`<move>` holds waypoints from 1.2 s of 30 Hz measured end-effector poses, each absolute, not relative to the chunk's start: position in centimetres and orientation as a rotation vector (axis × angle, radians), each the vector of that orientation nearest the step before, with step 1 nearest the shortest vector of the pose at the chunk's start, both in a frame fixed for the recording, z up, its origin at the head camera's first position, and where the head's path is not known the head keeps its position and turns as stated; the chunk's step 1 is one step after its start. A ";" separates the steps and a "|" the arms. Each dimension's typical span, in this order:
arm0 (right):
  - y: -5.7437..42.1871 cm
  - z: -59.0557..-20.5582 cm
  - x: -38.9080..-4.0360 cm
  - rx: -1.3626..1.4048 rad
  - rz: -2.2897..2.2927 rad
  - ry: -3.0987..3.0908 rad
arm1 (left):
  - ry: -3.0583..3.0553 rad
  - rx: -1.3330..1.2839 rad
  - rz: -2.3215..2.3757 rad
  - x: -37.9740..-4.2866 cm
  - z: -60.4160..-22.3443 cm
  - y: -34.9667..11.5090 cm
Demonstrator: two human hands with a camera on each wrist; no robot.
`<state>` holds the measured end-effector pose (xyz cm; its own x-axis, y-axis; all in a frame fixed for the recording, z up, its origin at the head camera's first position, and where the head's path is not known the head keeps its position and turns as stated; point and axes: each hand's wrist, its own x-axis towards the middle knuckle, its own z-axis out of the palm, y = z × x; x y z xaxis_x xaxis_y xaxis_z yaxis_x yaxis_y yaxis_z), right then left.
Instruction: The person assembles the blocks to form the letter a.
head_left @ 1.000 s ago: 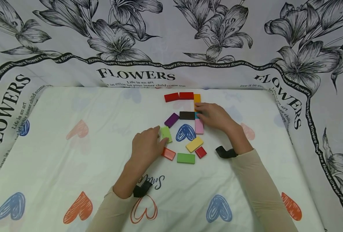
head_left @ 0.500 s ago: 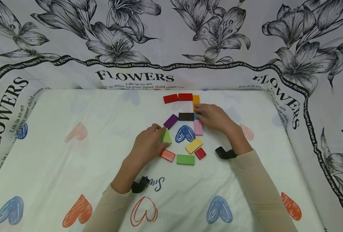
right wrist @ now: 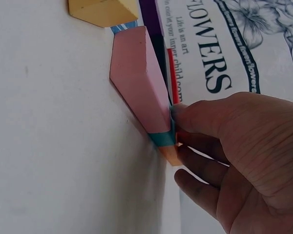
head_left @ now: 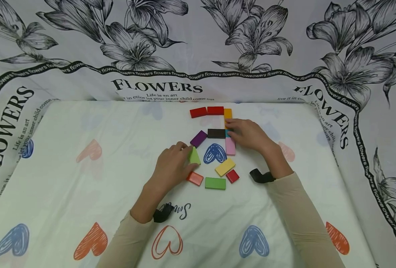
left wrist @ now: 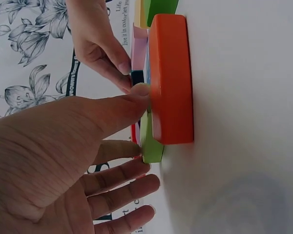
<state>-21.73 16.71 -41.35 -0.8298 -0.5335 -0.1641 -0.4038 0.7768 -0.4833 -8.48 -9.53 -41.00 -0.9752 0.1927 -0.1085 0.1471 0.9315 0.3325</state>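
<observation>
My left hand (head_left: 172,163) pinches a light green toy block (head_left: 194,156) between thumb and index finger; in the left wrist view the block (left wrist: 153,144) lies partly behind an orange-red block (left wrist: 172,80), and the other fingers are spread. My right hand (head_left: 251,136) pinches a small teal block (right wrist: 162,138) that sits in line between a pink block (right wrist: 136,78) and an orange block (right wrist: 171,154). From above, the right fingers cover most of the teal block and part of the orange one. The pink block (head_left: 230,146) touches the teal one at its near end.
Two red blocks (head_left: 215,110) run left from the orange block's far end. A black block (head_left: 216,133) and a purple block (head_left: 198,138) extend leftward. Nearer lie a yellow block (head_left: 224,167), a small red block (head_left: 232,176) and a green block (head_left: 215,183), on a heart-print cloth (head_left: 117,193).
My left hand has shifted a little to the right, and the light green block has moved slightly right and turned with it. The right hand has stayed at the teal block.
</observation>
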 end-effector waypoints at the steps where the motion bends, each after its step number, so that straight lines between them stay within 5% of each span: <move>1: 16.7 -41.3 -21.7 -0.722 -0.633 2.678 | 2.952 0.266 0.503 -8.5 -41.0 -9.6; 36: 16.6 -41.6 -21.8 -0.728 -0.620 2.679 | 2.907 0.403 0.574 -9.0 -40.2 -10.1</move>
<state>-21.79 16.59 -41.57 -0.8281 -0.5352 -0.1668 -0.4076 0.7790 -0.4764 -8.99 -10.15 -40.24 -0.9524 0.2897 -0.0949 0.2319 0.8906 0.3913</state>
